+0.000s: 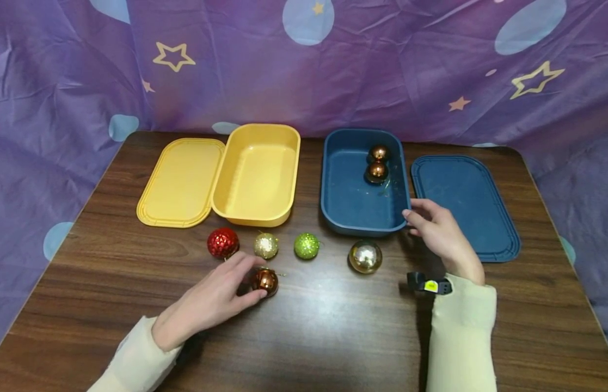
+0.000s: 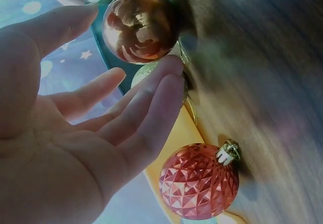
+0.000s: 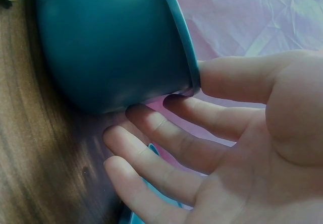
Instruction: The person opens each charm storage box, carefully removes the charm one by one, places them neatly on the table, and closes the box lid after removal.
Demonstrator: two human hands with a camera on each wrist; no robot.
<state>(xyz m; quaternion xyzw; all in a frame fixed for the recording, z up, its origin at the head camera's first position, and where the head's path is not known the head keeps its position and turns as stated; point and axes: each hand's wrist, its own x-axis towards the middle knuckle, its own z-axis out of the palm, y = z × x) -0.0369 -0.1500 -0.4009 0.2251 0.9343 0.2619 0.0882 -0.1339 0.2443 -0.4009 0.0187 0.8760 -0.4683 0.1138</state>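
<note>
bracketing the brown bauble point(image 1: 268, 280): left hand point(image 1: 214, 296)

Across the far half of my desk point(image 1: 323, 343), left to right, lie the left lid point(image 1: 183, 179), the left box point(image 1: 257, 179) just beside it, the right box point(image 1: 348, 185) and the right lid point(image 1: 462, 198). The right box holds two baubles point(image 1: 376, 173) toward its right side; my right grip point(image 1: 443, 237) is at its near right corner. Before the boxes runs a row of four baubles point(image 1: 306, 246). Nearer me, before the row's second, one bauble point(image 1: 268, 280) sits between my left grip's point(image 1: 210, 302) thumb and fingers.
</note>
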